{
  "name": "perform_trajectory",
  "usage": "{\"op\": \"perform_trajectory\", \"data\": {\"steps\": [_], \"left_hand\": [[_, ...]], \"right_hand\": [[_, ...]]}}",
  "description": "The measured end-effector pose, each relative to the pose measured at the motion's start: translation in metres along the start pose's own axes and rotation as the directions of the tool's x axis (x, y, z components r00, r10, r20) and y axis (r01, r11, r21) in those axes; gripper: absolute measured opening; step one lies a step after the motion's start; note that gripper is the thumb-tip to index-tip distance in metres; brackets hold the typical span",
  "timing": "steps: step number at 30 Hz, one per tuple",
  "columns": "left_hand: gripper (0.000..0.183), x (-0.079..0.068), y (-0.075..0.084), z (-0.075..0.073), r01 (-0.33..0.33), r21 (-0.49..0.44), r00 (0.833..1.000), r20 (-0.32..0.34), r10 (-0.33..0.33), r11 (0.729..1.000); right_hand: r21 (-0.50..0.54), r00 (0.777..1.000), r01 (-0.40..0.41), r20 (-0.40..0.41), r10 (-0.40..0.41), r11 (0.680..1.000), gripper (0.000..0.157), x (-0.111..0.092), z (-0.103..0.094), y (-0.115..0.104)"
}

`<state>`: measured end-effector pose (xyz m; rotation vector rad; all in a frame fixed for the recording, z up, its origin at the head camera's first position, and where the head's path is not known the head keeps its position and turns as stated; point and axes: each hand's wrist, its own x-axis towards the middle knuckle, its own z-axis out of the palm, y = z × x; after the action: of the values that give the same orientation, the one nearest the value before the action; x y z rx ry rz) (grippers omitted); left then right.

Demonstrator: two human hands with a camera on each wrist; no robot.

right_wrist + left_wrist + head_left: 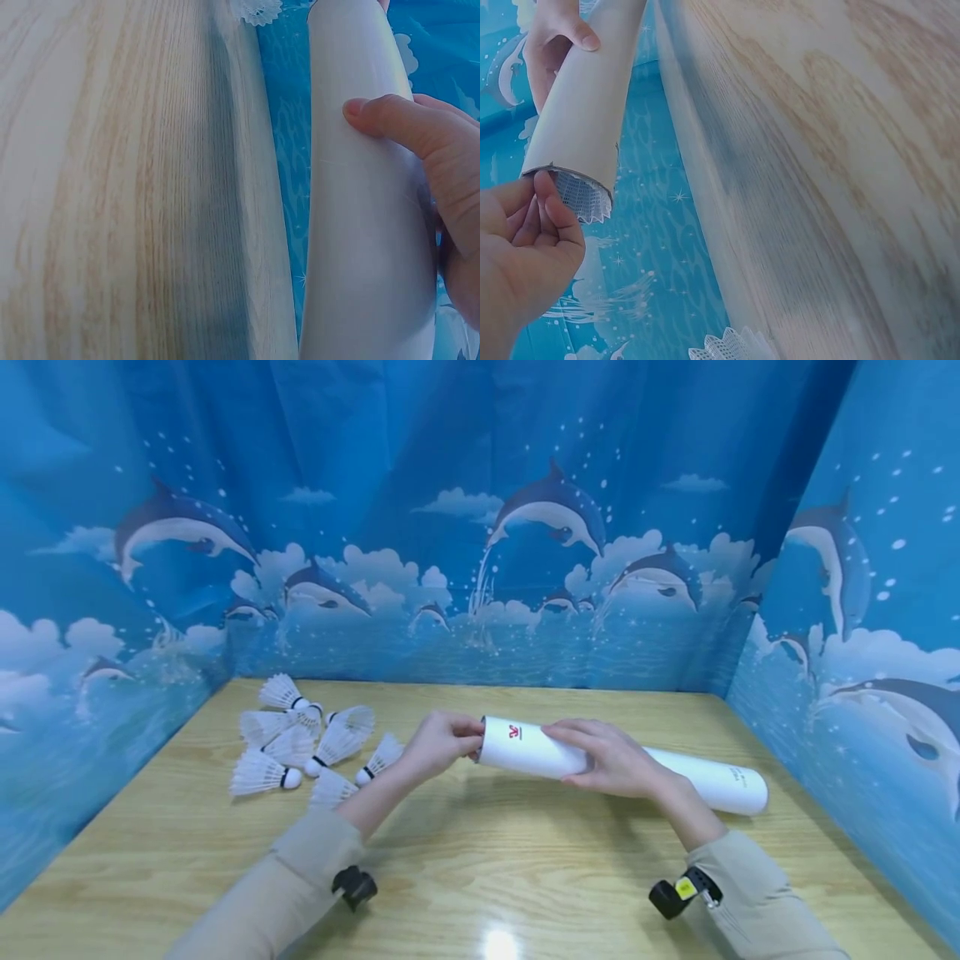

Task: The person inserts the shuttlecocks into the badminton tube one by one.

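A long white shuttlecock tube (pixel 525 750) lies slantwise in front of me, its mouth to the left and slightly raised, its far end low at the right. My right hand (pixel 618 760) grips it around the middle, thumb (pixel 379 118) along the near side in the right wrist view. At the mouth, my left hand (pixel 435 747) pinches the edge of a white shuttlecock (pixel 585 199), whose netted skirt pokes slightly out of the rim. The rest of that shuttlecock is hidden inside the tube (pixel 589 105).
Several white shuttlecocks (pixel 258 771) lie in a loose group on the left of the wooden table (pixel 480 877). One of them (pixel 382 756) lies close to my left forearm. A blue dolphin-print curtain (pixel 420 527) encloses the table at the back and sides.
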<state>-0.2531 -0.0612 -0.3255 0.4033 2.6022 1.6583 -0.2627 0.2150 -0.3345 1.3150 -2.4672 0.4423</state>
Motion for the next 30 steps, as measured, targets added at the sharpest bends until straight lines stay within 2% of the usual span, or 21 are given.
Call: {"op": "perform_trajectory", "data": {"steps": [8, 14, 17, 24, 30], "left_hand": [[0.027, -0.003, -0.002, -0.003, 0.047, -0.059, 0.999, 0.008, -0.046, 0.997], [0.019, -0.005, -0.001, -0.012, 0.070, -0.090, 0.998, 0.003, -0.070, 0.993], [0.019, -0.006, -0.002, -0.021, 0.070, -0.077, 0.998, 0.013, -0.070, 0.995], [0.022, -0.014, -0.004, -0.044, 0.004, -0.044, 1.000, 0.006, -0.004, 0.999], [0.029, -0.023, -0.013, -0.066, 0.047, 0.021, 0.999, -0.019, -0.046, 0.999]], "right_hand": [[0.000, 1.000, -0.008, 0.005, 0.008, 1.000, 0.070, 0.000, 0.002, -0.001], [-0.012, 1.000, 0.019, -0.021, -0.019, 1.000, 0.071, 0.001, -0.001, -0.002], [-0.016, 1.000, 0.022, -0.020, -0.022, 1.000, 0.071, 0.002, -0.002, -0.002], [-0.010, 1.000, 0.014, -0.014, -0.015, 1.000, 0.071, 0.002, -0.002, 0.000], [0.000, 1.000, 0.009, -0.009, -0.009, 1.000, 0.070, 0.002, -0.001, 0.000]]}}
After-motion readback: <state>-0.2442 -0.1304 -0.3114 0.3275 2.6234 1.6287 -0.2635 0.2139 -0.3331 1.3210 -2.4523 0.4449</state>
